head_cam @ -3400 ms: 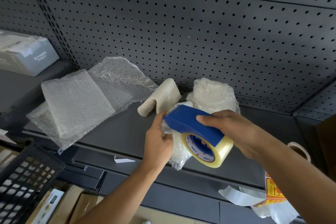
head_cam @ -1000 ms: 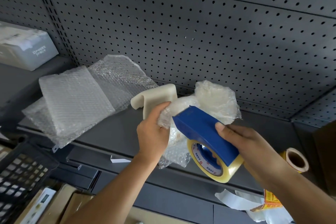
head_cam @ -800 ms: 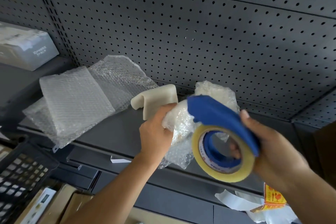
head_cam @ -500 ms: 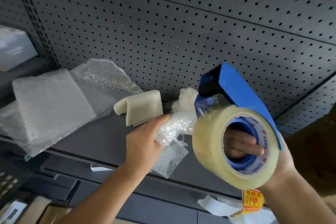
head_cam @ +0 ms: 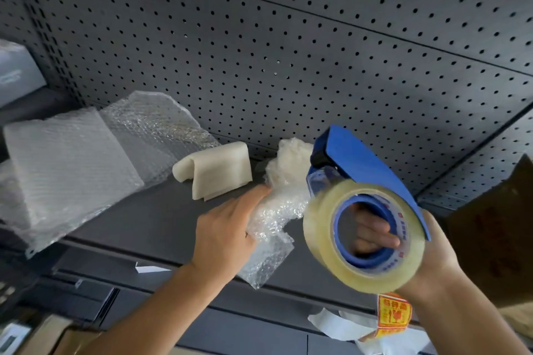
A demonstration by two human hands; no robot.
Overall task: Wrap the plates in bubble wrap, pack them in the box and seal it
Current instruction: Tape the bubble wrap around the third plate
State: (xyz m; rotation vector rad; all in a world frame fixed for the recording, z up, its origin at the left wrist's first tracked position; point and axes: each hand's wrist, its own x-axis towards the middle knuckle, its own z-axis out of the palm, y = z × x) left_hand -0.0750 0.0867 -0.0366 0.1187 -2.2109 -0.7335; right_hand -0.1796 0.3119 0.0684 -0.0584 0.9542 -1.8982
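My left hand (head_cam: 223,232) grips a bundle wrapped in bubble wrap (head_cam: 278,210) just above the dark shelf (head_cam: 144,219); what is inside the wrap is hidden. My right hand (head_cam: 432,256) holds a blue tape dispenser (head_cam: 357,164) with a roll of clear tape (head_cam: 326,236), raised close to the camera and to the right of the bundle. Its fingers pass through the roll's core. Behind the bundle lies another wrapped lump (head_cam: 291,150). Folded sheets of bubble wrap (head_cam: 66,164) rest at the left of the shelf.
A cream foam corner piece (head_cam: 216,170) lies on the shelf by the pegboard wall (head_cam: 288,37). A brown cardboard flap (head_cam: 496,233) stands at the right. A red-and-yellow label (head_cam: 393,314) and white paper (head_cam: 340,326) lie below. A grey box (head_cam: 17,72) sits far left.
My right hand lifted the tape dispenser off the bundle and turned it up toward the camera. My left hand kept hold of the bundle. The view shifted right.
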